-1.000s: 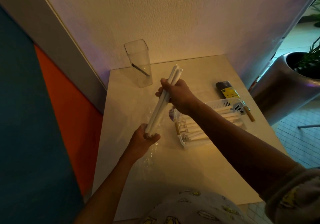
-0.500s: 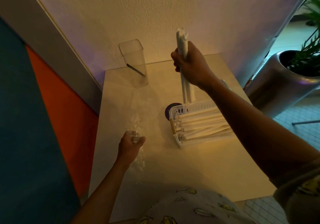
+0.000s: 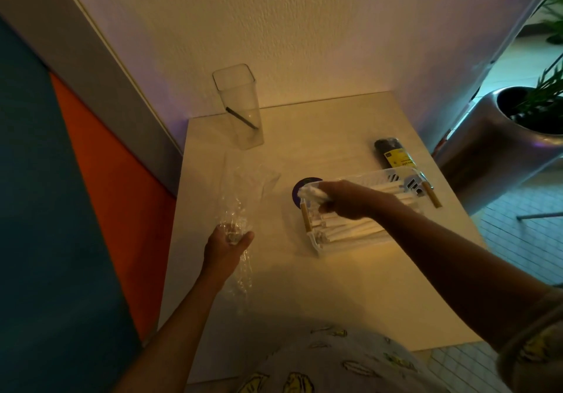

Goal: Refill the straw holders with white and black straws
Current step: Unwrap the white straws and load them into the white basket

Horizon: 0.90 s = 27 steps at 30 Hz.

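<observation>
Right hand [image 3: 341,199]: fingers curled round a bunch of white straws [image 3: 309,193], lowered over the left end of the white basket [image 3: 377,176]. The bunch lies roughly along the straws already in the basket [image 3: 350,231]; whether it has touched down I cannot tell, the hand covers it.

Left hand [image 3: 227,248]: closed on a crumple of clear plastic wrapper [image 3: 240,207], which trails loosely across the bench [image 3: 335,286] towards the person.

Clear square holder [image 3: 239,106]: upright at the back left of the bench, near the wall, well apart from both hands. One black straw [image 3: 242,118] leans inside; otherwise it looks nearly empty. Judgement: refill barely begun.

Risks, as judged from here:
- Bunch released unevenly: straws could fan out over the basket's low rim and roll across the bench.
- Trailing wrapper is slack; a sweep of the left hand might drag it into the holder, which is tall, narrow and probably light, so easily tipped.

Surroundings: pale bench in a corner, textured wall behind. A dark packet with yellow label [image 3: 393,153] lies beyond the basket. Dark round disc [image 3: 300,190] on the bench at the basket's left end. Metal planter [image 3: 502,137] to the right, on tiled floor. Light dim, warm.
</observation>
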{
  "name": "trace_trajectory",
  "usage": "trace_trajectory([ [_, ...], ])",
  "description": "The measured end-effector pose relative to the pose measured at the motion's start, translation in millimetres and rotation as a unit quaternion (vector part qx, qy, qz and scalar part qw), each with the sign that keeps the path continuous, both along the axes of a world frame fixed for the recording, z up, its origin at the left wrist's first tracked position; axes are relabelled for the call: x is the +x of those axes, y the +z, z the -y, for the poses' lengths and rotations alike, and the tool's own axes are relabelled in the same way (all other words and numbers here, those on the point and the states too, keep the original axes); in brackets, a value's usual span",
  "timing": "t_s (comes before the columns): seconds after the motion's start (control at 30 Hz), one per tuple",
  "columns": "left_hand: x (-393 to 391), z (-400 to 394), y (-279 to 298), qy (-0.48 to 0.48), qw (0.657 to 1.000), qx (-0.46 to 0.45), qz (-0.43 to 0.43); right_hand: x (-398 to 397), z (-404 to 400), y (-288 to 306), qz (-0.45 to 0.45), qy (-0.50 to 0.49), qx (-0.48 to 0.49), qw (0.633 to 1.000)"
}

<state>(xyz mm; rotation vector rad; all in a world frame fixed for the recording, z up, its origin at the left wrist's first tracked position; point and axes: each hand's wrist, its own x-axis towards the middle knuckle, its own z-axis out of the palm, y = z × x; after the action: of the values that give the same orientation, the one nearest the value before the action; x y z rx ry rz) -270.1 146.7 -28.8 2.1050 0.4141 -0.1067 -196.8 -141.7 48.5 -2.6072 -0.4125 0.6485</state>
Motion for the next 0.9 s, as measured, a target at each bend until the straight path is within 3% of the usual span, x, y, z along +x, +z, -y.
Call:
trace_trajectory([
  [0.5, -3, 0, -4, -0.002, 1.000, -0.007, -0.016, -30, 32, -44, -0.075, 0.022, -0.127, 0.989],
  [0.9, -1, 8, 3, -0.008, 0.999, -0.042, -0.031, -36, 26, -45, 0.011, -0.015, -0.051, 0.999],
])
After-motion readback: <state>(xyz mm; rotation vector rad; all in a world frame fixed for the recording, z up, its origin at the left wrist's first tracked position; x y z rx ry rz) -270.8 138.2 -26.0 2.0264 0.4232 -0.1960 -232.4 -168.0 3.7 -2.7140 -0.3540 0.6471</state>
